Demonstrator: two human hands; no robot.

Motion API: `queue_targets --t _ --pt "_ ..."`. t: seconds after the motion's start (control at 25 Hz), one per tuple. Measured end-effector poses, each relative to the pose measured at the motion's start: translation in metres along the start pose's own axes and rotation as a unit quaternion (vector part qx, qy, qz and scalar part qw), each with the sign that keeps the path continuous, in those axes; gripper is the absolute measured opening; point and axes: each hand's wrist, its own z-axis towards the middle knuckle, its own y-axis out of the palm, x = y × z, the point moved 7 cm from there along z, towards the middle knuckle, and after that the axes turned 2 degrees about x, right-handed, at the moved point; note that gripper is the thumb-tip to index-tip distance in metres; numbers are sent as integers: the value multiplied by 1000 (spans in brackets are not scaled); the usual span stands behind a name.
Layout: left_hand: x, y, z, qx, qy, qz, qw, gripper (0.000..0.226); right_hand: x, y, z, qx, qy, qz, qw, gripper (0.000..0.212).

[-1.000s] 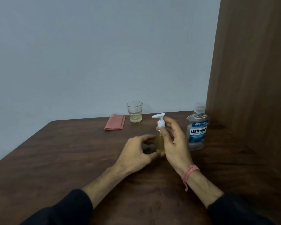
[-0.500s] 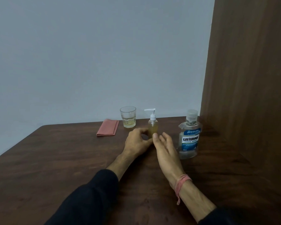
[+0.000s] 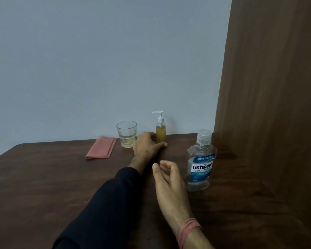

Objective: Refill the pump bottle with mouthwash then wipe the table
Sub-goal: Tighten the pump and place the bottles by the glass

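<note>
The small pump bottle (image 3: 161, 131), white pump on top and yellow liquid inside, stands upright at the far edge of the dark wooden table (image 3: 43, 186), close to the wall. My left hand (image 3: 145, 144) reaches out to it, fingers and thumb wrapped around its base. My right hand (image 3: 169, 178) hovers over the middle of the table, fingers apart and holding nothing. Just right of that hand stands the clear Listerine mouthwash bottle (image 3: 201, 164), capped and nearly empty. A folded pink cloth (image 3: 101, 148) lies at the far left.
A drinking glass (image 3: 127, 136) with a little yellowish liquid stands right beside my left hand, between the cloth and the pump bottle. A tall wooden panel (image 3: 267, 105) walls off the right side. The grey wall runs along the table's far edge.
My left hand has carried the pump bottle away from me to the table's far edge. My right hand has let go of it and drawn back, open.
</note>
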Motion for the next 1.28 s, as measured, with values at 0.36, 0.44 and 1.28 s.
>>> queue_targets --t 0.36,0.44,1.28 --pt "-5 -21 -50 -8 21 -16 1000 98 -4 -2 -2 -13 -7 -61 998 40" --pt "-6 -28 -80 -29 38 -37 998 80 -9 -3 -7 -13 -5 -63 998 33" --pt "81 12 -119 -115 66 -77 988 64 -6 -119 67 85 -34 -325 941 53"
